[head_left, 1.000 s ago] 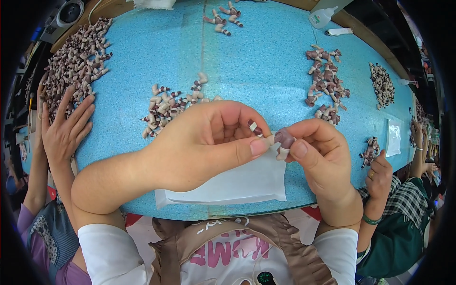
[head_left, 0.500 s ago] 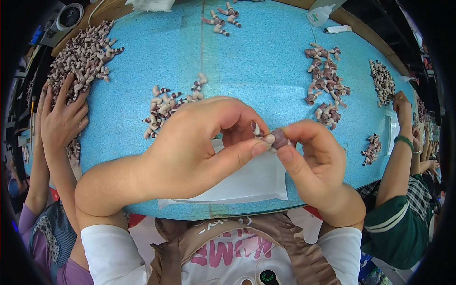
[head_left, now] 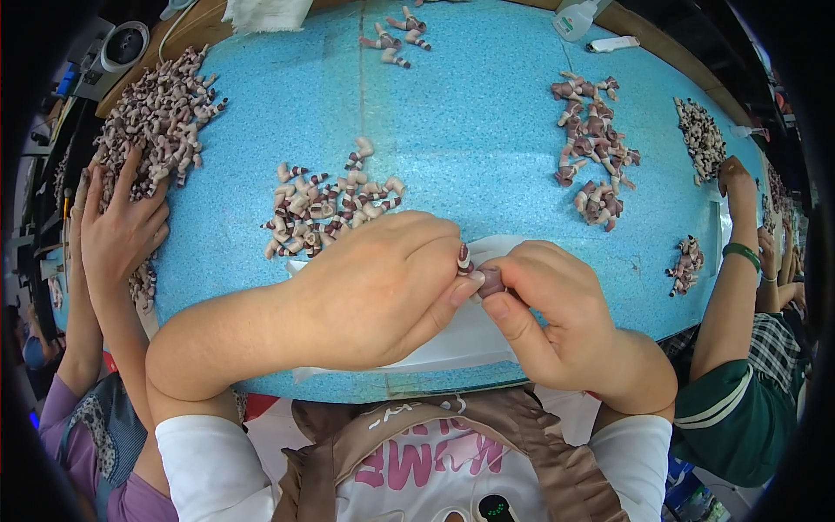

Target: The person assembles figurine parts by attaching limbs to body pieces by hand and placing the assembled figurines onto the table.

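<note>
My left hand (head_left: pixel 374 291) pinches a small doll leg (head_left: pixel 464 258), pale with dark maroon stripes, between thumb and fingertips. My right hand (head_left: pixel 557 313) grips a mauve doll torso (head_left: pixel 491 281) between thumb and forefinger. Both pieces meet in front of me, the leg touching the torso's side; the fingers hide the exact joint. Under my hands lies a white sheet or tray (head_left: pixel 470 348). Just beyond my left hand is a loose heap of striped doll legs (head_left: pixel 322 204).
Mauve doll bodies (head_left: pixel 598 143) lie to the right, with several pieces (head_left: pixel 396 36) at the far middle. A big heap of limbs (head_left: pixel 161 113) stands left, where a co-worker's hand (head_left: pixel 126 217) rests. A squeeze bottle (head_left: pixel 574 19) is far right. Another person's arm (head_left: pixel 739 217) reaches in from the right.
My left hand has rolled over, its fingers now folded closer together. The leg and torso have shifted slightly left and toward me. More of the leg heap shows.
</note>
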The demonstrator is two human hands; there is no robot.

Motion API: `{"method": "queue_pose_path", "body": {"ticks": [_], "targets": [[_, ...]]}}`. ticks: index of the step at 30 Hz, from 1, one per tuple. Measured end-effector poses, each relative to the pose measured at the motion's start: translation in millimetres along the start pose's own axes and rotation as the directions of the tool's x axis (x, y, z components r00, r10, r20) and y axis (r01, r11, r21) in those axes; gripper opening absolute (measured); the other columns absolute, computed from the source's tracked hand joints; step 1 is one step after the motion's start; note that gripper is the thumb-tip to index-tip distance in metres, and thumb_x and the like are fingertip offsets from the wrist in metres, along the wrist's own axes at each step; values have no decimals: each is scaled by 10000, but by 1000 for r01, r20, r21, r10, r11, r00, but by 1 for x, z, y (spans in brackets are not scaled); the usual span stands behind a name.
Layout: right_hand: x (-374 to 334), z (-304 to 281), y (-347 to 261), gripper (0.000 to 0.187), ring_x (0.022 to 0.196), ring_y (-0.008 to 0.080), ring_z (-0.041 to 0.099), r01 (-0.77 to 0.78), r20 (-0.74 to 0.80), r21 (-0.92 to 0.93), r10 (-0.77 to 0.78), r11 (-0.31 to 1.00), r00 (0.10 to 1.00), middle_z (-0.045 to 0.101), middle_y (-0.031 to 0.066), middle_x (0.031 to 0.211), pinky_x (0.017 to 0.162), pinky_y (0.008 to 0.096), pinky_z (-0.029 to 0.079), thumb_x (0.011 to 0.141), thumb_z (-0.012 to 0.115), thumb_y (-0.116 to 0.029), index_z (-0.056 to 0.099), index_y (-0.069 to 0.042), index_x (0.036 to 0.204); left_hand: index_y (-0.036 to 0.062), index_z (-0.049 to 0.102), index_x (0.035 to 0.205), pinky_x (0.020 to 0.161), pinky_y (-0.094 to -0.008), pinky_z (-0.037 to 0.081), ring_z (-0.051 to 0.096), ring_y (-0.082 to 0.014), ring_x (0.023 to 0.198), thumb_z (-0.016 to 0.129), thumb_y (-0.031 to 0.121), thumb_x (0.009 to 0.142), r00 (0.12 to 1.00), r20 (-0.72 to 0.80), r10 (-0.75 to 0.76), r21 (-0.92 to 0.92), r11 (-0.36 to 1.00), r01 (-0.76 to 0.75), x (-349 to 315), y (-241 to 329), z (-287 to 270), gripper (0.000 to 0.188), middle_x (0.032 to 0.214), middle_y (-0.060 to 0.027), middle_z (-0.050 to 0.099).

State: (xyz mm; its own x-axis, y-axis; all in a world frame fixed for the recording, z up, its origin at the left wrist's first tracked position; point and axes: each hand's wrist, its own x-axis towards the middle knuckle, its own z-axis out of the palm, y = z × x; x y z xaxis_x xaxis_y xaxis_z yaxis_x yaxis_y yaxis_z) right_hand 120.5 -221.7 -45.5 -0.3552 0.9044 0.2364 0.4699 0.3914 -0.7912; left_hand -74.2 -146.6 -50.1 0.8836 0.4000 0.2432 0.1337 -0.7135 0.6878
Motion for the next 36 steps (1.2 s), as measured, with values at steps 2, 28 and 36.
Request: {"method": "queue_pose_path", "body": {"ticks": [2,28,36], "targets": [[0,2,0,120,650,330,540,4,5,-11,-4,1000,1000,553,142,730,588,405,424,806,607,-48,553,36,873,-20,462,762,636,-444,413,506,-361,704,539,138,878,1000,-1,-29,-20,999,29,0,-1,2,211,736,-162,485],[12,-35,39,200,793,271,568,-212,-236,-698,60,684,970,587,98,812,705,380,419,796,629,-79,636,-69,996,-10,564,925,712,-429,458,572,-356,823,609,182,837,855,-273,-440,415,748,517,6,-37,-30,216,839,-180,594],[19,-37,39,163,791,250,550,-178,-278,-693,-32,699,960,573,88,811,743,357,403,839,616,-124,625,-65,990,-17,563,980,704,-376,452,561,-320,775,538,67,853,899,-309,-311,330,852,408,6,-60,-23,154,823,-162,579]]}}
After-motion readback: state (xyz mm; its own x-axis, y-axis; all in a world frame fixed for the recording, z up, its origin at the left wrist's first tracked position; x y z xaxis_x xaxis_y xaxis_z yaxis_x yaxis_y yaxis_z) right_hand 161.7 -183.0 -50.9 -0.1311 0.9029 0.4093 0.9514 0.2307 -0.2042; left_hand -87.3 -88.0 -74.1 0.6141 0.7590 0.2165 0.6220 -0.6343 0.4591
